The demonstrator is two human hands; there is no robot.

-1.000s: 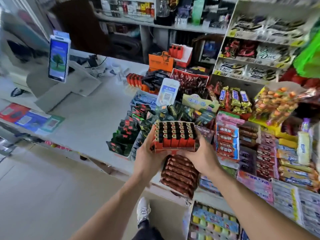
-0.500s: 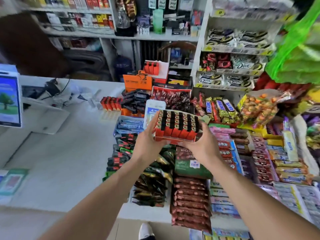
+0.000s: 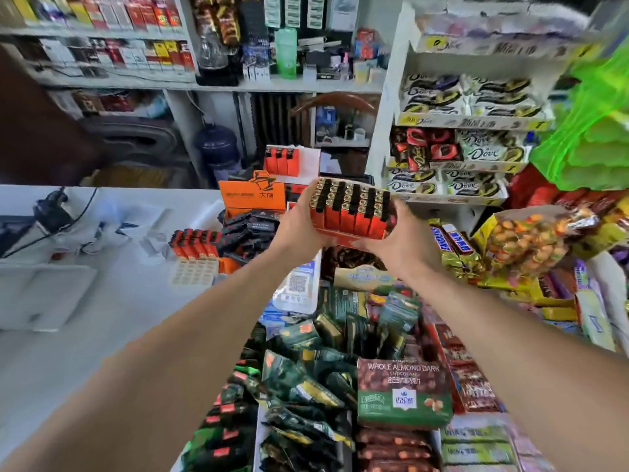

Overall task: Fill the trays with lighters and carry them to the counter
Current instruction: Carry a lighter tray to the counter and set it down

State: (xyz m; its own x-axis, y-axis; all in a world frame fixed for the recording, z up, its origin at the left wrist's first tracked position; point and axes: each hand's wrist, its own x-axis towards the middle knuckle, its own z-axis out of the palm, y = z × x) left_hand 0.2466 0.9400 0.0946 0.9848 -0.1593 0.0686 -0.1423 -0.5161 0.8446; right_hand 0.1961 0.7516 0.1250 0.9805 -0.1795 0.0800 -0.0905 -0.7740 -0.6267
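Tray: you hold a shallow red tray of lighters (image 3: 352,212) up in the air over the goods on the counter, level with the orange box behind it.
Left hand: your left hand (image 3: 299,226) grips the tray's left end, fingers curled under it and thumb up along the side.
Right hand: your right hand (image 3: 401,243) grips the right end and underside, fingers wrapped beneath the front edge.
Material and shape: the lighters are smooth orange-red plastic bodies with black tops and small brassy metal caps, packed in tight upright rows so the whole block reads as a rectangle. The tray itself looks like thin card or plastic; which one cannot be told.
Orientation: the tray's long axis runs left to right between your hands, the right end a little lower. The lighter caps tip up and away from you, so you see their front faces.
Counter: the white counter (image 3: 102,301) lies to the left, smooth and flat.
Other lighters: a second tray of lighters (image 3: 194,245) stands on the counter left of your left hand, and a white box with three orange lighters (image 3: 292,161) sits behind the orange box (image 3: 253,195).
Below the tray: glossy dark snack packets (image 3: 306,369), a green almond chocolate box (image 3: 403,393) and a white QR card (image 3: 297,284) crowd the space under your arms.
Right side: a white chocolate rack (image 3: 456,131) stands just beyond your right hand.
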